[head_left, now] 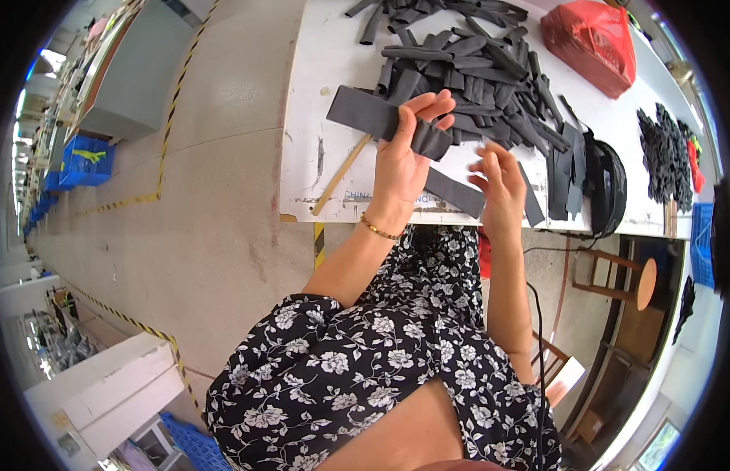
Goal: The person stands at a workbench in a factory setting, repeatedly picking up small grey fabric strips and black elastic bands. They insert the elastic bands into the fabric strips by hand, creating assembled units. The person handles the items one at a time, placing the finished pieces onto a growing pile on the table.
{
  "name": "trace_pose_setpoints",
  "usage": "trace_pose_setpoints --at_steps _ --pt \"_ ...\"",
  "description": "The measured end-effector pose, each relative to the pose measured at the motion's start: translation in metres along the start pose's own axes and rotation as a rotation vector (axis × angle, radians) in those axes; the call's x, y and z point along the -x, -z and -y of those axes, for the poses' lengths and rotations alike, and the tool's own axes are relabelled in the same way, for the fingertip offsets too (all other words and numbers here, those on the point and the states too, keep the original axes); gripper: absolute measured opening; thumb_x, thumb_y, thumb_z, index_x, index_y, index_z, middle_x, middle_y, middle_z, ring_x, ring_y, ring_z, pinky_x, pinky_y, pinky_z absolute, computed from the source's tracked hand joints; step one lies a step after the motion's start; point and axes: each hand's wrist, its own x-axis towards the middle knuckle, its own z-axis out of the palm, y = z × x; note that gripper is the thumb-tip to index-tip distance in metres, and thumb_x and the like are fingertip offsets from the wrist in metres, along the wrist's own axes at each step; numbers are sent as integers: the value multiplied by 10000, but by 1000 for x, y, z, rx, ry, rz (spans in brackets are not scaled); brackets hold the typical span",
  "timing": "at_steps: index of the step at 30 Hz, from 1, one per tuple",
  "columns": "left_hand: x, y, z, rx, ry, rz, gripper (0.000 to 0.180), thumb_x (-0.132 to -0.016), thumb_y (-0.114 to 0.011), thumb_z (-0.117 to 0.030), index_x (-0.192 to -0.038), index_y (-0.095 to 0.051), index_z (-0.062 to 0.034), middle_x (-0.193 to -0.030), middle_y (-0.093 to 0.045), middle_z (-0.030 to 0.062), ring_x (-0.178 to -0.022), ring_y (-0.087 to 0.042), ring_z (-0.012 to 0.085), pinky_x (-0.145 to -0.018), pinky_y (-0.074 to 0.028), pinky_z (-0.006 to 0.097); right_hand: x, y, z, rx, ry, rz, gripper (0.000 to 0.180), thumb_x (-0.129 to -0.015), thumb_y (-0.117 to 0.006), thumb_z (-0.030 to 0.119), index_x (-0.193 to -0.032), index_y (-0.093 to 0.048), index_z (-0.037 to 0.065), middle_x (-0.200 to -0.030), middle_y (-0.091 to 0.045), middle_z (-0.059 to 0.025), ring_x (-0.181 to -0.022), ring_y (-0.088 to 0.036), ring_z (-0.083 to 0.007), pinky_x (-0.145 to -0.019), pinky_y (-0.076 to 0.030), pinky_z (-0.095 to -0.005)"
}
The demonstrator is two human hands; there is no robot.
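My left hand (406, 153) is closed around a dark grey fabric strip (363, 111), thumb on top. The strip's long flat end sticks out to the left, and a bunched part shows right of the palm. My right hand (500, 187) hovers just to the right with its fingers bent and apart, a little blurred, and nothing shows in it. Below and between the hands, another flat grey strip (456, 193) lies on the white table (302, 149). Past my hands is a large heap of rolled or folded dark grey fabric pieces (475, 78).
A wooden stick (341, 174) lies left of my left hand. Flat dark pieces (565, 177) and a black round-edged object (606, 184) with a cord lie to the right. Farther off are a red plastic bag (591, 47), another dark heap (663, 161) and a wooden stool (644, 284).
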Motion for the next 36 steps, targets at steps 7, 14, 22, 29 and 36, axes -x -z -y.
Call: trace_pose_setpoints --at_steps 7,14,22,29,36 --pt "6 43 -10 -51 21 -102 309 -941 -630 -235 -1163 -630 -20 -1080 -685 173 -1025 -662 303 -916 -557 434 1 -17 13 495 764 34 49 -866 -689 46 -865 -667 1 -813 -644 -76 -705 -593 -182 -658 -476 -289" --pt "10 44 -20 -92 -27 -211 201 -915 -656 -96 -1078 -655 22 -989 -698 183 -933 -691 328 -856 -586 392 -4 -3 -3 260 359 148 272 -893 -680 76 -1133 -587 -13 -898 -660 -90 -791 -633 -176 -724 -506 -291" --pt "9 49 -7 -167 46 -366 241 -912 -664 -110 -1075 -626 64 -1010 -682 197 -941 -682 327 -865 -580 391 -4 5 -10 456 35 247 269 -901 -591 4 -1142 -474 -21 -828 -690 -145 -752 -687 -198 -706 -534 -314" --pt "0 52 -27 -122 -91 -296 234 -929 -638 -107 -1109 -613 40 -1049 -674 183 -1008 -660 313 -917 -554 387 -7 41 -5 486 66 151 352 -931 -610 122 -1244 -516 -11 -918 -695 -127 -801 -663 -162 -699 -514 -286" --pt "12 42 -8 -18 -3 -43 246 -929 -637 -136 -1151 -634 -30 -1039 -691 163 -1015 -666 333 -915 -559 423 4 -4 -5 318 397 39 97 -884 -683 60 -959 -681 -2 -900 -659 -54 -813 -581 -128 -728 -457 -251"
